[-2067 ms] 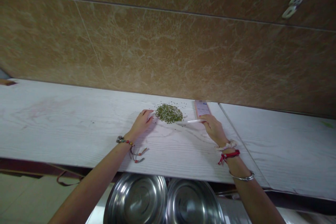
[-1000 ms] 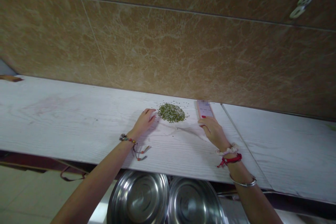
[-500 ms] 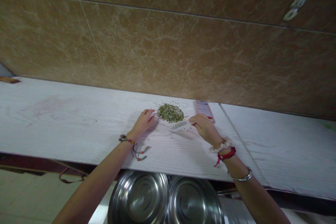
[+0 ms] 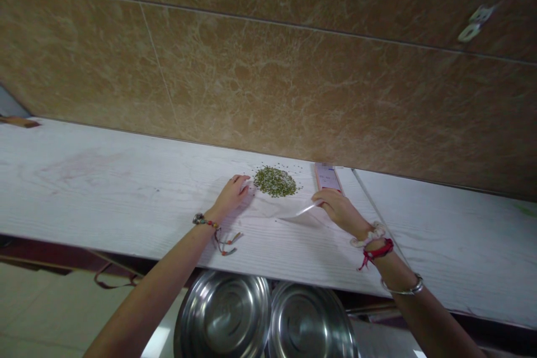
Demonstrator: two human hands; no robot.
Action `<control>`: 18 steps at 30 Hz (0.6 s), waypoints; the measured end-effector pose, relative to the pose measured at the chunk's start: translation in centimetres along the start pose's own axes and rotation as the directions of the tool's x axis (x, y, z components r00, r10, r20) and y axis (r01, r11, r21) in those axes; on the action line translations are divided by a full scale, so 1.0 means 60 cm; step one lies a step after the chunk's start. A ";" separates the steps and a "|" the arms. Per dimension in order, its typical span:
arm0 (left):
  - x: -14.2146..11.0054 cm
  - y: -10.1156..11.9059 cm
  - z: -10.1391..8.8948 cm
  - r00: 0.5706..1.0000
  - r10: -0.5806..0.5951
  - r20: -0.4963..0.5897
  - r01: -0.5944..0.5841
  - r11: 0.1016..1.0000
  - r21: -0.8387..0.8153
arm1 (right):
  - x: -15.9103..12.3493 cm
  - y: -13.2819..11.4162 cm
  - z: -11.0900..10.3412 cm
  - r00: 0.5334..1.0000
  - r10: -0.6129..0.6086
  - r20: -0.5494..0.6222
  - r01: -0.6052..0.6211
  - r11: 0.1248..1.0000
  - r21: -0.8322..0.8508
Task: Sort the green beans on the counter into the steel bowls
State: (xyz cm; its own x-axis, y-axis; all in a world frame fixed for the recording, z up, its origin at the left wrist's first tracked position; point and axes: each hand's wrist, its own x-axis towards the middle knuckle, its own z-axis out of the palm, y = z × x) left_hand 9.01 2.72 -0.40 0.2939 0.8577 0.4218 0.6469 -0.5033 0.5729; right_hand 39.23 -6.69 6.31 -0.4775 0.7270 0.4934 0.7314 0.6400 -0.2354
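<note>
From my remote view, a white wood-grain counter (image 4: pixel 126 196) bears a heap of small green beans (image 4: pixel 276 181) between two hands. Two stainless-steel basins (image 4: pixel 224 316) sit below its near edge. The right hand (image 4: pixel 338 211) grips a thin translucent sheet (image 4: pixel 300 212) beside a phone (image 4: pixel 328 177); the left hand (image 4: pixel 232 194), partly open and empty, rests just beside the beans.

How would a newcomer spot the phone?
On the white counter below the brown wall, look beyond the right hand. The phone lies there, pink-edged, pale screen up. Its rectangular shape sets it apart from the green heap to its left.
</note>
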 end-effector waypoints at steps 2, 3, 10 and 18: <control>0.000 0.001 -0.001 1.000 0.000 0.014 -0.001 1.000 0.015 | 0.002 -0.003 -0.006 1.000 0.011 0.007 -0.011 1.000 0.012; 0.000 0.002 -0.002 1.000 -0.001 0.025 0.000 1.000 0.025 | 0.005 -0.004 -0.007 1.000 0.015 0.010 -0.015 1.000 0.022; -0.001 0.009 -0.007 0.997 -0.020 0.074 0.015 0.998 0.067 | 0.044 -0.019 0.020 0.995 -0.034 0.094 0.026 0.996 0.082; 0.000 0.007 -0.006 0.996 -0.021 0.082 0.014 0.996 0.087 | 0.051 -0.006 0.011 0.970 -0.067 0.235 0.040 0.992 0.120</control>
State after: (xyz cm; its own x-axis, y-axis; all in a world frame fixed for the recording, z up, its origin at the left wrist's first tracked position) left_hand 9.05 2.49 0.10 0.3367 0.8739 0.3505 0.7098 -0.4802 0.5154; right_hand 37.15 -4.52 7.34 -0.6265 0.7204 0.2975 0.6481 0.6935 -0.3147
